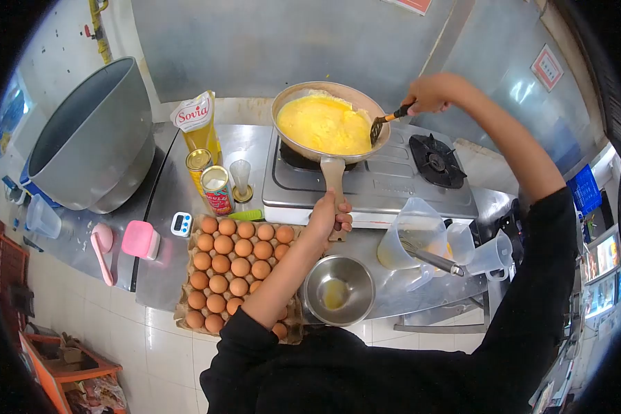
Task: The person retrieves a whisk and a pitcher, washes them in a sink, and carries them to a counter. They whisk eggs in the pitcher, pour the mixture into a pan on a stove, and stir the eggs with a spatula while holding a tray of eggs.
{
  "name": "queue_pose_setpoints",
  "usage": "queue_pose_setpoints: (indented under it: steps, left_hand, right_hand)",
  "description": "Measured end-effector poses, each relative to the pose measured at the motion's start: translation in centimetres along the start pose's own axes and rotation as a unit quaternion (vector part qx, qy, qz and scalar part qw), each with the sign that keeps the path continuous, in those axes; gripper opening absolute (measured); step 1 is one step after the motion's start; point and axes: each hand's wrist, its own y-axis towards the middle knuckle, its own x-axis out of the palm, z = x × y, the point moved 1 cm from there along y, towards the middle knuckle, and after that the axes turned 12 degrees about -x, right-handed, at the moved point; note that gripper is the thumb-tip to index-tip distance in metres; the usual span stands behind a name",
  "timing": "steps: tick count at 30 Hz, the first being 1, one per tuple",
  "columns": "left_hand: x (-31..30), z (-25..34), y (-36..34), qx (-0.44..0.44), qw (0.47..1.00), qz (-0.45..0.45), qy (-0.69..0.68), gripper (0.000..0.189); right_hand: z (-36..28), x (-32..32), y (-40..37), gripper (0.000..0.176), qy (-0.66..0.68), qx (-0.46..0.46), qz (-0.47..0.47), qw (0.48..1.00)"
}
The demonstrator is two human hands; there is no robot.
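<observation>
My left hand [330,216] is wrapped round the handle of a frying pan [332,172], which sits over the left burner of a gas stove [386,183]. Yellow beaten egg [321,124] covers the pan's bottom, with some paler, thicker patches at the far side. Up at the right, my right hand [431,94] grips a spatula [377,128] by its black handle. The spatula's dark slotted head touches the egg at the pan's right wall.
A tray of brown eggs [221,264] and a steel bowl [339,291] flank my left arm. Right of them stand a plastic jug [412,234] holding a whisk [431,259] and smaller cups. Cans [217,190], an oil pouch [196,121] and a timer [181,224] are left. A second burner [437,161] is right.
</observation>
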Motion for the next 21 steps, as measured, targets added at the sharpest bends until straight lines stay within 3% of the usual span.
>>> queue_pose_setpoints:
  steps: [2, 5, 8, 12, 17, 21]
  left_hand:
    - [-0.1, -0.1, 0.1, 0.006, 1.000, 0.005, 0.005, 0.028]
    - [0.3, 0.1, -0.3, -0.006, 1.000, 0.016, -0.006, 0.029]
    - [-0.1, -0.1, 0.1, 0.015, 1.000, 0.005, 0.004, 0.029]
    - [0.2, 0.1, -0.2, 0.010, 1.000, 0.008, -0.011, 0.029]
    - [-0.1, 0.6, -0.4, -0.065, 0.997, -0.005, -0.036, 0.028]
    - [-0.8, 0.8, -0.1, -0.073, 0.997, -0.013, -0.033, 0.027]
  right_hand:
    - [0.1, 2.2, 1.6, 0.015, -0.121, 0.032, 0.162, 0.979]
    - [-1.4, 4.5, 3.3, 0.014, -0.157, 0.077, 0.212, 0.961]
    - [-1.4, 6.1, 5.7, 0.013, -0.145, 0.066, 0.262, 0.952]
    - [-0.4, 6.7, 9.4, 0.013, -0.136, 0.067, 0.299, 0.942]
    - [-0.1, 5.5, 11.3, 0.017, -0.136, 0.011, 0.323, 0.936]
    - [-0.1, 3.1, 12.8, 0.018, -0.140, -0.027, 0.325, 0.935]
